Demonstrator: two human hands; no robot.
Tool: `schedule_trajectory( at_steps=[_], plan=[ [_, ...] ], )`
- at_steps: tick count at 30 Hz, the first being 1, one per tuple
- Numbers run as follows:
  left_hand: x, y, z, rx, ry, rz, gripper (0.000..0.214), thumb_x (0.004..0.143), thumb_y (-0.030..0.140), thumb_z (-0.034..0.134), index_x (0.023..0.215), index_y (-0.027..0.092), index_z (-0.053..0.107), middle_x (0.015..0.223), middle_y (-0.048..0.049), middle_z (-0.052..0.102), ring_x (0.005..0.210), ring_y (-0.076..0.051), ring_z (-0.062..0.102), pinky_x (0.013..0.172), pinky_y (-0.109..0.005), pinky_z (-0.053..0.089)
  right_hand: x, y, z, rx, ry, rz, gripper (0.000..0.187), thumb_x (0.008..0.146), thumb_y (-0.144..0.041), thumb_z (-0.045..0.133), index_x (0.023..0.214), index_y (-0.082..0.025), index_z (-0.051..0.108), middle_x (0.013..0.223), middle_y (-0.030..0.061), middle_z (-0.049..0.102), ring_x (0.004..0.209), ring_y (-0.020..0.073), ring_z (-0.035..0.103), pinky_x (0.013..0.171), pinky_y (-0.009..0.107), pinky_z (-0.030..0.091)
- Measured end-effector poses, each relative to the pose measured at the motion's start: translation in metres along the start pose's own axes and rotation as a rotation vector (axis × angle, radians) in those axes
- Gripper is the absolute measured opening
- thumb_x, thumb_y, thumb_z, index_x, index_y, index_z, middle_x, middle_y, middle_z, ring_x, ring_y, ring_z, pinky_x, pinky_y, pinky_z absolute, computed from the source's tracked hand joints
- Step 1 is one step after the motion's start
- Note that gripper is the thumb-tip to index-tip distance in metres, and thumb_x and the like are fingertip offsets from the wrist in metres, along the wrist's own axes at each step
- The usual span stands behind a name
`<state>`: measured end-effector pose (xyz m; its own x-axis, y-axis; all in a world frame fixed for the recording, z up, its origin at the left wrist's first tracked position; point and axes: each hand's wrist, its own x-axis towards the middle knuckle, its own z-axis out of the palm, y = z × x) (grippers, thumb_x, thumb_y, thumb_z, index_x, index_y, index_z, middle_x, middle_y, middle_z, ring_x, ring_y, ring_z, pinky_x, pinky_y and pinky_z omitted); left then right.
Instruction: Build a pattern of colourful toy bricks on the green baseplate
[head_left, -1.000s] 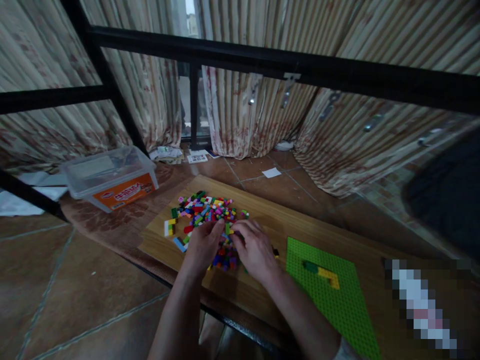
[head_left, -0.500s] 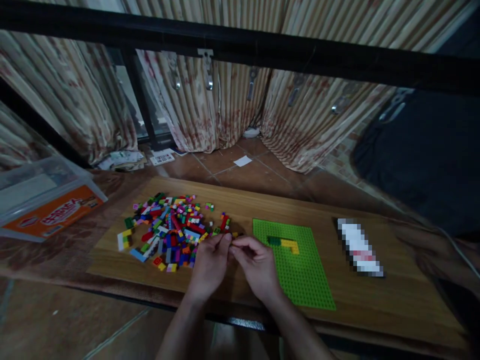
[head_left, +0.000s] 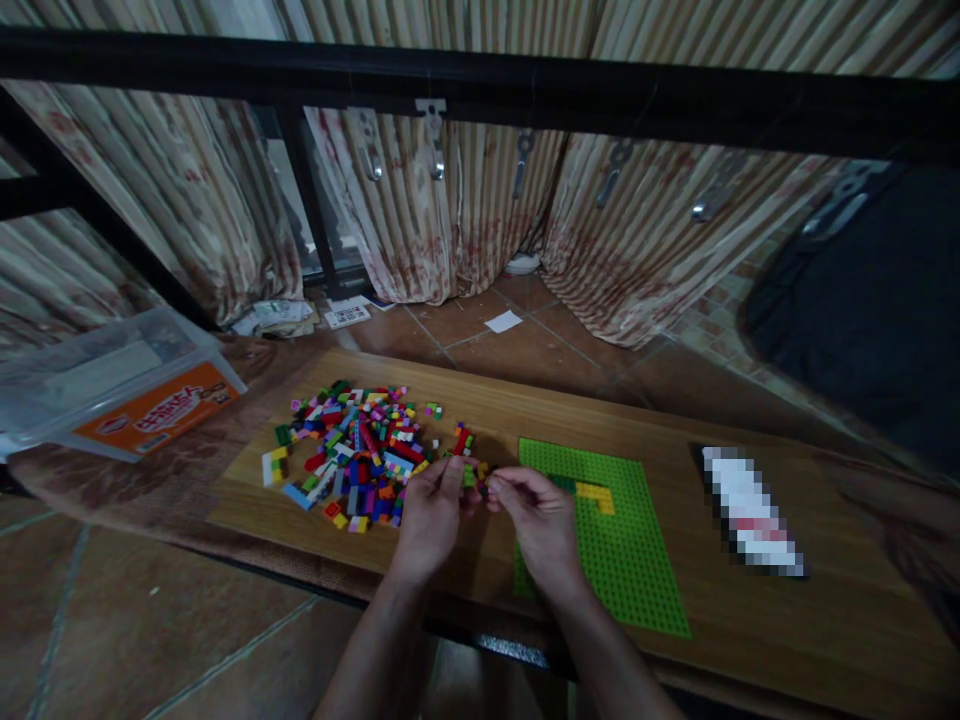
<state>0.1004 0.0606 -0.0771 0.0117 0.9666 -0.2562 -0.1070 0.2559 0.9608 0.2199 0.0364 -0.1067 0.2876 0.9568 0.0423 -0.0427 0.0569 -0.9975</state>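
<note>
The left hand [head_left: 429,518] and right hand [head_left: 544,518] face each other at the centre of the frame, thumb and fingertips of each drawn close. A small green brick [head_left: 469,476] shows at the left fingertips; whether either hand grips a brick, and which way this one's long axis runs, I cannot tell.

Just left of the hands spreads the brick pile [head_left: 360,458], its pieces pointing every way. At its lower left, a light blue brick [head_left: 300,496] slants from upper left to lower right.

Right of centre, partly behind the right hand, lies the green baseplate [head_left: 637,570], its long axis running down the frame and leaning rightward. On it a dark green brick [head_left: 563,484] meets yellow bricks [head_left: 594,492] in a row pointing right, with a short leg turned down. The table [head_left: 739,620] stretches from left of centre to lower right; a clear box [head_left: 112,372] stands at left.
</note>
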Motion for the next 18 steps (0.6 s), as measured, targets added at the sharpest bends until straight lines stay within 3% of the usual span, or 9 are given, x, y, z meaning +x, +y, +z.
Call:
schedule_trajectory(
  at_steps=[4, 7, 14, 18],
  plan=[
    [0.007, 0.005, -0.018, 0.089, 0.150, 0.020, 0.039, 0.076, 0.048, 0.058, 0.091, 0.013, 0.068, 0.064, -0.0008, 0.061, 0.055, -0.014, 0.057, 0.048, -0.021, 0.042, 0.001, 0.003, -0.007, -0.488, -0.073, -0.186, 0.009, 0.081, -0.022, 0.060, 0.081, -0.021, 0.069, 0.081, 0.0028, 0.067, 0.077, 0.0177, 0.063, 0.071, 0.031, 0.050],
    [0.011, 0.010, -0.028, 0.130, 0.181, -0.003, 0.036, 0.077, 0.044, 0.057, 0.093, 0.014, 0.068, 0.070, -0.0017, 0.064, 0.056, -0.014, 0.059, 0.047, -0.021, 0.040, 0.000, 0.005, -0.008, -0.689, -0.151, -0.247, 0.015, 0.083, -0.015, 0.054, 0.083, -0.021, 0.068, 0.085, 0.0039, 0.066, 0.080, 0.0181, 0.063, 0.076, 0.032, 0.049],
    [0.013, 0.015, -0.037, 0.120, 0.219, -0.028, 0.037, 0.075, 0.042, 0.059, 0.097, 0.013, 0.068, 0.076, -0.0028, 0.067, 0.060, -0.015, 0.062, 0.047, -0.021, 0.040, -0.001, 0.007, -0.005, -0.683, -0.146, -0.243, 0.017, 0.083, -0.016, 0.053, 0.093, -0.021, 0.066, 0.092, 0.0049, 0.066, 0.082, 0.0180, 0.063, 0.075, 0.031, 0.051],
    [0.014, 0.016, -0.044, 0.014, 0.246, -0.005, 0.040, 0.071, 0.046, 0.063, 0.094, 0.014, 0.068, 0.077, -0.0014, 0.065, 0.057, -0.013, 0.060, 0.048, -0.021, 0.041, 0.002, 0.004, -0.011, -0.651, -0.072, -0.282, 0.019, 0.086, -0.021, 0.050, 0.097, -0.022, 0.066, 0.094, 0.0055, 0.066, 0.086, 0.0186, 0.063, 0.078, 0.032, 0.051]
  ],
)
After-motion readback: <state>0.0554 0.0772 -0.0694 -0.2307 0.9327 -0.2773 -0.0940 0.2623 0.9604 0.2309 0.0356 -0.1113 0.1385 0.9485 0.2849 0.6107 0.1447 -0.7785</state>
